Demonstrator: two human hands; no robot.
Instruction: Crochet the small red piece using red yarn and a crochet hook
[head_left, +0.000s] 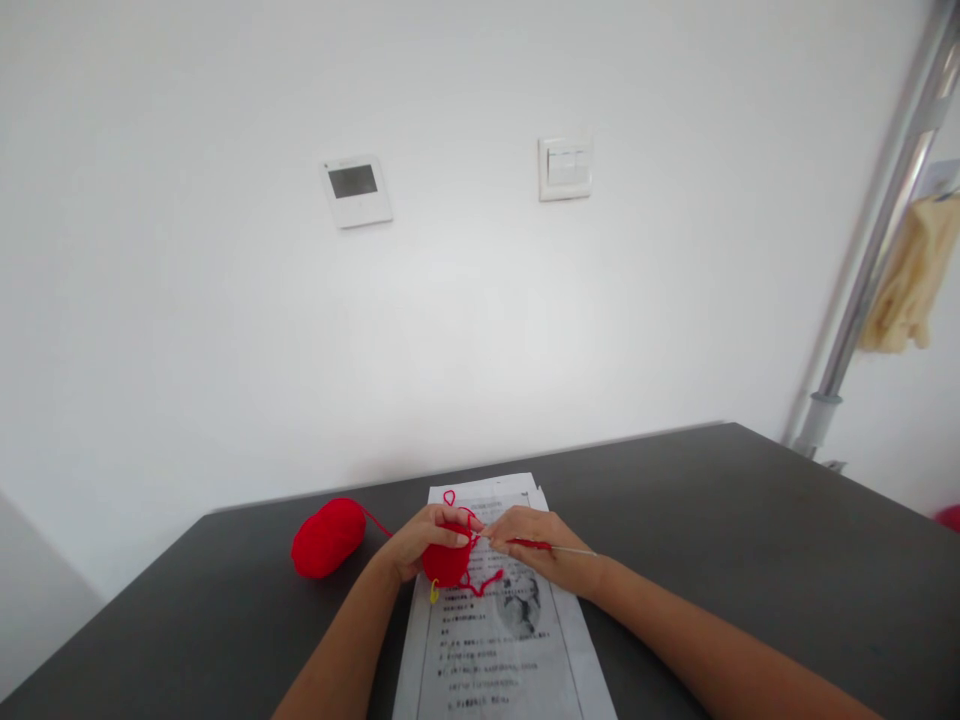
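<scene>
My left hand (424,535) is closed around a red crocheted piece (447,562), from which a yellow stitch marker (434,592) hangs. Red yarn tails trail from the piece over the printed sheet (480,670) below. In my right hand (541,545) is a crochet hook (534,544) with a red grip, its thin metal shaft pointing back past the wrist. The hook's tip is close to the left fingertips, at the edge of the red piece; the exact stitch is too small to see. A strand runs left to a red ball of yarn (328,538).
A dark tabletop (675,500) stretches against a white wall. On the wall are a panel with a small screen (357,191) and a light switch (565,169). At the right stand a metal pole (874,260) and a hanging yellowish cloth (911,275).
</scene>
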